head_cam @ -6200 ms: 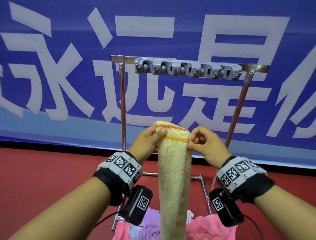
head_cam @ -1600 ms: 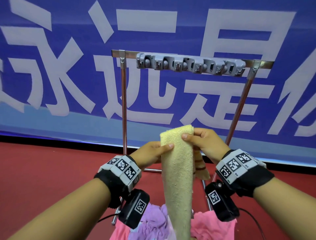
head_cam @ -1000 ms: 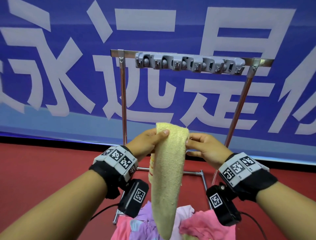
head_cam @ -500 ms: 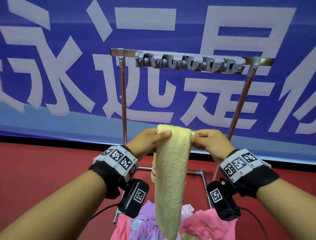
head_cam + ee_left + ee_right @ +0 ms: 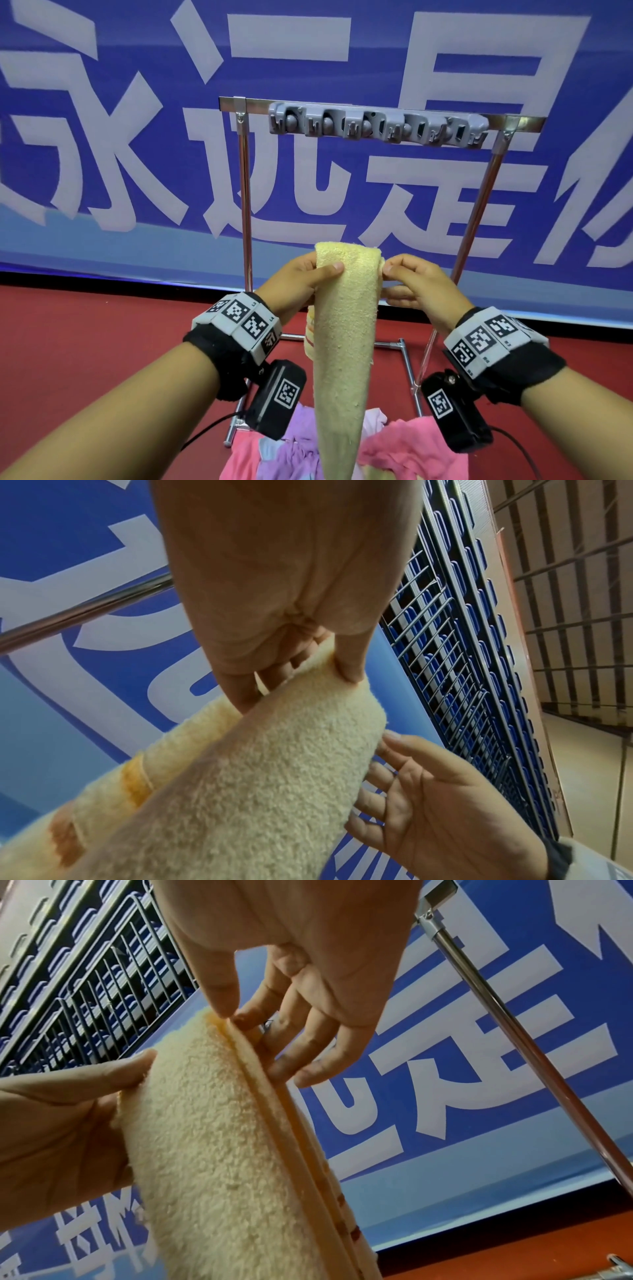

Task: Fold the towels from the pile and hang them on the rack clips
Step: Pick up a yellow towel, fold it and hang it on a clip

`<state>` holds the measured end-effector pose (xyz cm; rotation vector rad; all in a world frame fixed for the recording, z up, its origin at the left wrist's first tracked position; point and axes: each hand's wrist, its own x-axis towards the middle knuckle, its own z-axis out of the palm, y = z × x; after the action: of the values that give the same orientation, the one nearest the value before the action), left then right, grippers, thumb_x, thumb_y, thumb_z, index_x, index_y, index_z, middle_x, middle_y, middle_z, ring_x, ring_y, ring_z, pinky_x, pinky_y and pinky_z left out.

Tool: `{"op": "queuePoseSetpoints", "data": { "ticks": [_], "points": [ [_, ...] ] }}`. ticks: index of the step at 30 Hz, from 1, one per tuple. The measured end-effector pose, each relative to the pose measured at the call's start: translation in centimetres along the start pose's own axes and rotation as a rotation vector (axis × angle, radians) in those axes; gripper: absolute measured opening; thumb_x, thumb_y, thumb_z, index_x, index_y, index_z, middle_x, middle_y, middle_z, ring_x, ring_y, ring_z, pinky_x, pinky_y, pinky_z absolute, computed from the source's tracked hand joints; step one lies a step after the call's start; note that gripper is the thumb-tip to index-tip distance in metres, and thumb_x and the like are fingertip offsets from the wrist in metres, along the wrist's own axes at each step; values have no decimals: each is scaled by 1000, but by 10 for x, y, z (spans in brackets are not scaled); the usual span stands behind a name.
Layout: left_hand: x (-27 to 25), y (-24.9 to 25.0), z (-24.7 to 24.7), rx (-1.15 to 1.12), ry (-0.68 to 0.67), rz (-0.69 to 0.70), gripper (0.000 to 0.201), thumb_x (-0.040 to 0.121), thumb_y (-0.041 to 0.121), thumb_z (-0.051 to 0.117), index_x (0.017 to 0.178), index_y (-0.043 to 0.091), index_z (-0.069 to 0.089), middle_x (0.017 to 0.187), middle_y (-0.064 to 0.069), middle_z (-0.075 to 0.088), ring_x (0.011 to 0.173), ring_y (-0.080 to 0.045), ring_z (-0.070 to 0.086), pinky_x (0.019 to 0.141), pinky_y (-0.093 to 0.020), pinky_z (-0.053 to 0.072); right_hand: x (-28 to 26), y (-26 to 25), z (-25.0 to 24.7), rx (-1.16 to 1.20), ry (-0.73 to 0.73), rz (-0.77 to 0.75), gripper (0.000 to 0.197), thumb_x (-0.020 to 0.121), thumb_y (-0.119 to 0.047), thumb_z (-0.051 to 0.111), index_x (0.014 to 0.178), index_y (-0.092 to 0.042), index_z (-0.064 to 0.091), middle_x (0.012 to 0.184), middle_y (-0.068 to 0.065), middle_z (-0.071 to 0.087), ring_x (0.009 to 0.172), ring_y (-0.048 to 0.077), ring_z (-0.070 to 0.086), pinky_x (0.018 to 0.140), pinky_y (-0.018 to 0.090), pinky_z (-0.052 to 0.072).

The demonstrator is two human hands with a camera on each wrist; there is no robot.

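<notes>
Below the grey clip bar (image 5: 376,127) of the rack (image 5: 244,212), at about 6 o'clock from it, we hold the folded yellow towel (image 5: 342,342) in mid-air between us and the blue banner (image 5: 102,137). Our left hand (image 5: 298,284) pinches the top fold at its 9 o'clock corner, thumb in front and fingers behind. Our right hand (image 5: 416,286) pinches the 3 o'clock corner with thumb and forefinger, its other fingers loosely spread.

We judge the main risk to be the layers slipping: the right wrist view shows stacked edges meeting at the pinch, and a light grip could let an inner layer with the orange stripe (image 5: 137,780) slide out, so the fold opens on the way up. The thick fold may also resist entering a clip, or seat only by one layer and drop onto the pile of pink and purple towels (image 5: 394,445) below, at 6 o'clock.

Its long axis runs vertically: folded end up at 12 o'clock, the narrowing free end hanging to 6 o'clock over the pile.
</notes>
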<state>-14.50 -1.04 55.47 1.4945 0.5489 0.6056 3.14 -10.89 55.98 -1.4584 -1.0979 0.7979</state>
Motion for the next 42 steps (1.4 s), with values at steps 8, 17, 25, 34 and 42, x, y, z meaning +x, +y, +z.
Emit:
{"op": "queuePoseSetpoints", "data": {
  "ticks": [8,17,25,34,42],
  "points": [
    [1,5,0,-10,-6,18,29,96,23,51,120,11,60,115,-6,68,103,-20,66,84,-30,53,2,1,7,-133,15,-86,13,89,-16,62,87,-4,62,81,20,65,77,25,59,80,42,48],
    [3,8,-3,-49,-14,8,32,92,15,56,122,6,59,117,-10,67,105,-21,66,83,-27,54,4,-5,12,-135,-112,61,27,92,-38,52,107,-16,58,102,-3,67,96,14,64,89,33,47],
    [3,16,-7,-69,-16,-43,30,94,17,54,118,2,60,115,-15,67,100,-23,66,88,-32,53,1,-1,15,25,-129,71,26,87,-29,60,103,-11,67,100,-1,73,93,11,68,78,21,52],
    [-7,6,-13,74,-36,-90,27,87,40,58,103,21,66,89,9,71,76,-3,66,68,-19,48,11,-7,19,8,-121,-67,24,94,-26,52,98,-10,70,89,4,75,84,14,70,78,23,53],
    [-5,-8,-8,170,-37,-110,36,88,32,61,106,1,66,108,-8,71,103,-22,67,97,-34,50,15,-10,11,-35,-62,-39,33,98,-30,46,101,-6,68,89,7,70,83,17,66,88,37,50]
  ]
}}
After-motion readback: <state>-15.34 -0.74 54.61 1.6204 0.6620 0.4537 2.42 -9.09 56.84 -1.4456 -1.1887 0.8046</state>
